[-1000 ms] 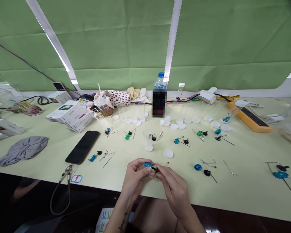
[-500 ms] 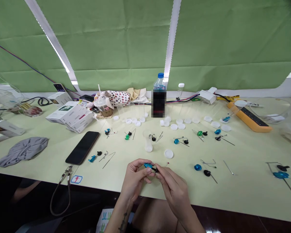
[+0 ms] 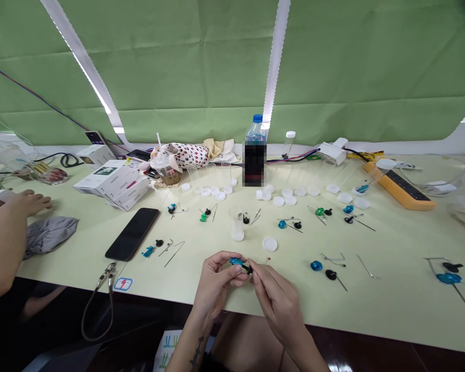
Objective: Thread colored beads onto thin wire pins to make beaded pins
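My left hand pinches a small blue plastic part between thumb and fingertips. My right hand holds a small black piece against it with its fingertips. The two parts touch, and my fingers partly hide them. A short pin with a red head lies on the table just beyond my right hand. A white plastic lid rests close by, and a clear plastic cup stands further back.
Several blue, green and black parts with metal pins, and several white lids, lie across the pale table. A black phone is to my left. A co-worker's hand reaches in at the far left, above a grey cloth.
A co-worker's hand and forearm have come in at the left edge, over the grey cloth. My hands have barely moved, still holding the blue and black parts together.
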`<state>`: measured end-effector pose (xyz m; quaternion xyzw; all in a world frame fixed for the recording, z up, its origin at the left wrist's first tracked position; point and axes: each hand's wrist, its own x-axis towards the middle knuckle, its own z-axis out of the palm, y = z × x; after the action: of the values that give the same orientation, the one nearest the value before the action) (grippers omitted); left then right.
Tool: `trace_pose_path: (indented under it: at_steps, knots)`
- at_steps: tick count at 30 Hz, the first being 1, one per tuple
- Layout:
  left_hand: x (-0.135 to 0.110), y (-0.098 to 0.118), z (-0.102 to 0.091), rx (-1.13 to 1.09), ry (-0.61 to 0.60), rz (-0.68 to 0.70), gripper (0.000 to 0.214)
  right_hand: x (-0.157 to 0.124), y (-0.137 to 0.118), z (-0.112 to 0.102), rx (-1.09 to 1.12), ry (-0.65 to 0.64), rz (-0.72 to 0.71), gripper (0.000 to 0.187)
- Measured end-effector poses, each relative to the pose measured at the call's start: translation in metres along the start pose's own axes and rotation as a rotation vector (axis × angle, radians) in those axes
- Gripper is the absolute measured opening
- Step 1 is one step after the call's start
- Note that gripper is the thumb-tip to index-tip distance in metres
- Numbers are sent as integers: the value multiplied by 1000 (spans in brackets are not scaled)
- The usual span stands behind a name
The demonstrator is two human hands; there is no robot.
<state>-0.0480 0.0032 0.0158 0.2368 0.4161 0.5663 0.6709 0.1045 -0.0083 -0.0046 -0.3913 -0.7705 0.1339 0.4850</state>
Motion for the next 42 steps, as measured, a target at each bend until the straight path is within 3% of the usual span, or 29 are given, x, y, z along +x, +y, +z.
trace_pose_path:
  at_steps: [18,28,42]
  knots:
    - [1,-1,-1,2,-8,4,25,1,-1,0,-5,-8,-34,40]
    - [0,0,-2,52,-16,13,27,1,-1,1,-89,56,-97,46]
    - [1,0,-1,11,-8,22,26,-1,0,0,-46,1,-73,47]
